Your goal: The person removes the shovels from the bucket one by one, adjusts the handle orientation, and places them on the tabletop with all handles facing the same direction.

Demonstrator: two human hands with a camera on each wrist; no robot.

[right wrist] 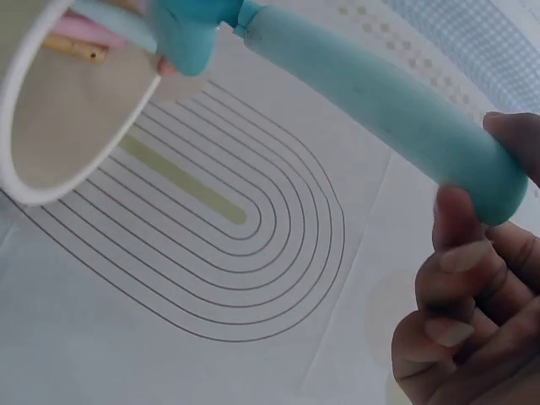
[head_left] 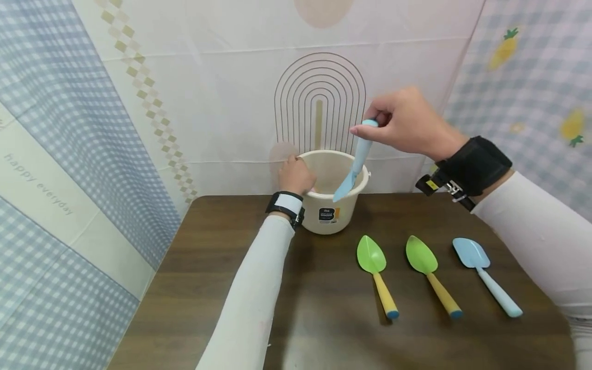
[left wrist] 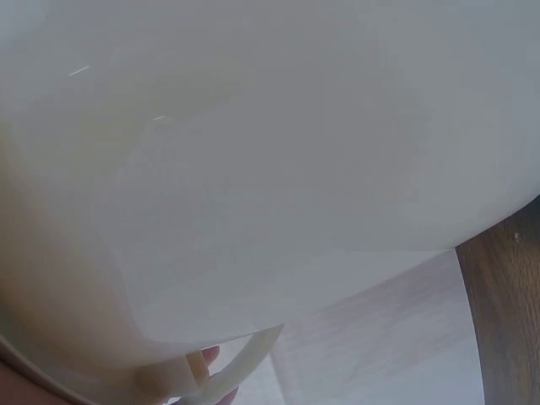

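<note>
A light blue hand trowel (head_left: 362,153) hangs blade down over the front rim of a cream bucket (head_left: 349,211). My right hand (head_left: 407,123) pinches the end of its handle between thumb and fingers. On the bucket's left side, my left hand (head_left: 295,176) grips the rim. The left wrist view is mostly filled by the bucket's wall (left wrist: 295,169), with fingertips partly showing by its bail handle (left wrist: 245,363). Inside the bucket, the right wrist view shows a pink handle (right wrist: 89,32), a light blue one and a wooden-coloured one (right wrist: 76,48); their other ends are hidden.
On the brown table (head_left: 222,288), right of the bucket and nearer me, lie two green trowels with yellow handles, one left (head_left: 371,255) and one right (head_left: 422,255). A light blue trowel (head_left: 472,253) lies farther right. A patterned curtain (head_left: 222,113) hangs behind the bucket.
</note>
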